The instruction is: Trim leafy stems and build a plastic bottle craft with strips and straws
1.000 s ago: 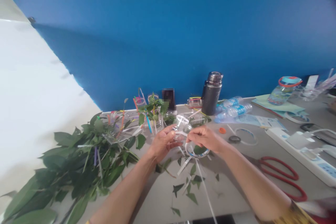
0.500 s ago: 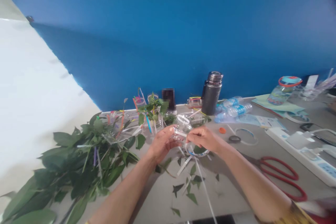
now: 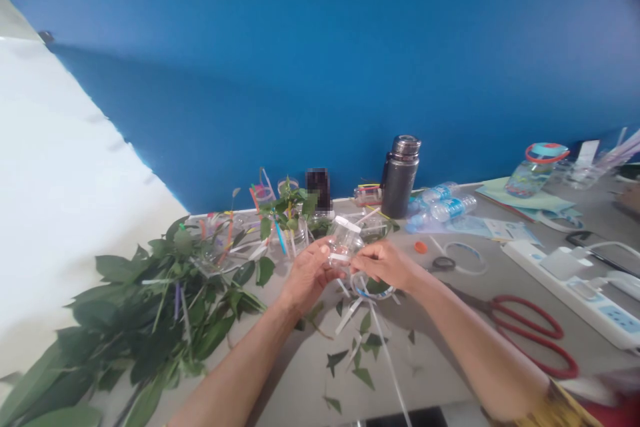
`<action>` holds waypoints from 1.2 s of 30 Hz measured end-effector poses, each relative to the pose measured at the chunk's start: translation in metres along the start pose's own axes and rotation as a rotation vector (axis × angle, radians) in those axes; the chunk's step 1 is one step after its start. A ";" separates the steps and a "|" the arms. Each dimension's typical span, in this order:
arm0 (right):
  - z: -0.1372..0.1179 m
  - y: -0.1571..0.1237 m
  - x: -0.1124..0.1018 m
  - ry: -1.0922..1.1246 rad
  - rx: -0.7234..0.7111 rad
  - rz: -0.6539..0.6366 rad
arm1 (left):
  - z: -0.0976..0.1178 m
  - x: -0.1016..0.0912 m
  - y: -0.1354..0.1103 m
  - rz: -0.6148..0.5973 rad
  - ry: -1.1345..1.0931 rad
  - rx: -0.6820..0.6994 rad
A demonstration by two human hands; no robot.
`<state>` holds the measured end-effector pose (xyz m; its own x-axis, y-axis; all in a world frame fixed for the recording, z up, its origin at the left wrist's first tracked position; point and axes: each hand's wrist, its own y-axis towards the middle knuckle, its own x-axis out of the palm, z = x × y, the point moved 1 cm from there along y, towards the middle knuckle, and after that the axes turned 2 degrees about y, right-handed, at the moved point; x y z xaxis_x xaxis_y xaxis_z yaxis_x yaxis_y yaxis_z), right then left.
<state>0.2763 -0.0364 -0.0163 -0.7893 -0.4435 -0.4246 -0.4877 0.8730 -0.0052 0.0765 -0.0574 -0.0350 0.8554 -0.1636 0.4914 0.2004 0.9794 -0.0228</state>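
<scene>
My left hand (image 3: 311,275) is closed around the left side of a small clear plastic bottle (image 3: 345,239) with a white rim on top, its thumb on the front. A short white strip (image 3: 341,257) lies across the bottle's front. At the strip's right end, the fingertips of my right hand (image 3: 389,263) are pinched against it and the bottle. Just below, a clear and white ring, perhaps a tape roll (image 3: 373,290), rests on the table. Cut leaf pieces (image 3: 364,377) and white strips (image 3: 390,360) are scattered nearer to me.
Leafy branches (image 3: 135,320) pile up at left. Behind my hands stand cups with colored straws (image 3: 264,195) and a dark thermos (image 3: 401,177). At right lie red-handled scissors (image 3: 530,333), a white power strip (image 3: 575,293), water bottles (image 3: 453,208) and an orange cap (image 3: 421,247).
The bottle has tilted slightly in my hands, showing its white rim edge-on. The white strip now lies flatter across the bottle, and my right fingers have drawn in against its end.
</scene>
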 end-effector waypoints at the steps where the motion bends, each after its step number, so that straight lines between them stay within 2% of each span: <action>1: 0.000 0.000 0.000 0.015 -0.002 -0.002 | 0.000 0.000 0.000 -0.001 -0.003 0.012; 5: 0.002 0.000 -0.003 0.079 -0.023 -0.026 | 0.002 -0.001 0.001 0.028 0.034 0.061; 13: -0.002 -0.003 -0.007 0.227 -0.053 -0.088 | 0.009 -0.007 0.004 0.278 0.330 0.244; 16: -0.005 -0.003 -0.007 0.268 -0.090 -0.087 | 0.010 -0.012 0.006 0.353 0.401 0.263; 18: -0.005 -0.004 -0.008 0.289 -0.111 -0.067 | 0.008 -0.015 0.008 0.335 0.363 0.237; 25: 0.002 -0.003 -0.005 0.328 -0.181 -0.032 | -0.007 -0.010 0.008 0.138 0.128 0.109; 36: 0.004 -0.001 -0.003 0.288 -0.159 -0.066 | -0.002 -0.001 0.002 0.112 0.081 0.046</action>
<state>0.2810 -0.0353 -0.0184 -0.8162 -0.5566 -0.1549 -0.5751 0.8081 0.1269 0.0767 -0.0554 -0.0369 0.9073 -0.0606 0.4162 0.0816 0.9961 -0.0329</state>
